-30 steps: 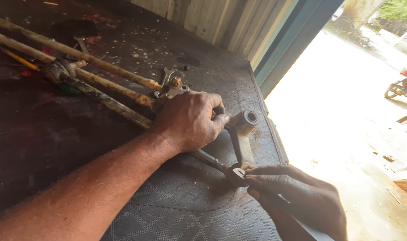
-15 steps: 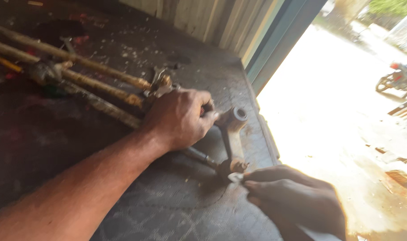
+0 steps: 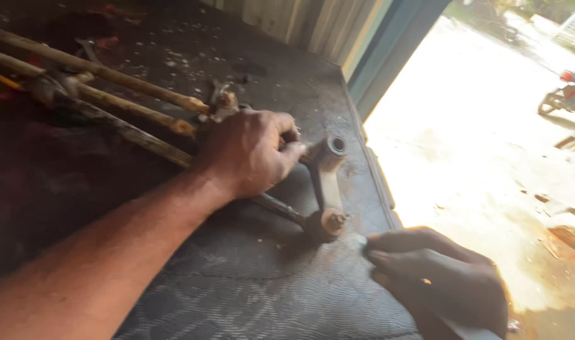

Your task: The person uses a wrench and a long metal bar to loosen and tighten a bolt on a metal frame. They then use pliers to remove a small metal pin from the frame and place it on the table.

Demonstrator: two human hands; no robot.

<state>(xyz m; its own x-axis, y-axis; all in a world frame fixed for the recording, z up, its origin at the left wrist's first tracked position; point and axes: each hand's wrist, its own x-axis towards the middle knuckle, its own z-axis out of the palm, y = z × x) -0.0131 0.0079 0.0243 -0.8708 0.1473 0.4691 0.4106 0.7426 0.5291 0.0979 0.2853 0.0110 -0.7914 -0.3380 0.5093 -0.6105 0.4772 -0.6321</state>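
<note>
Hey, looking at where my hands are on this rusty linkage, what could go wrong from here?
The left hand grips the rusty metal arm near its ring end; if the arm swings on its pivot joint, fingers might get pinched. The right hand sits close to that joint, beside the mat's edge, so a slip may scrape knuckles or push the part off toward the ground.

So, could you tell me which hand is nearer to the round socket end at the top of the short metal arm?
Left. The left hand grips the linkage right beside the socket end, fingertips touching it. The right hand sits lower, near the arm's rusty bottom joint.
</note>
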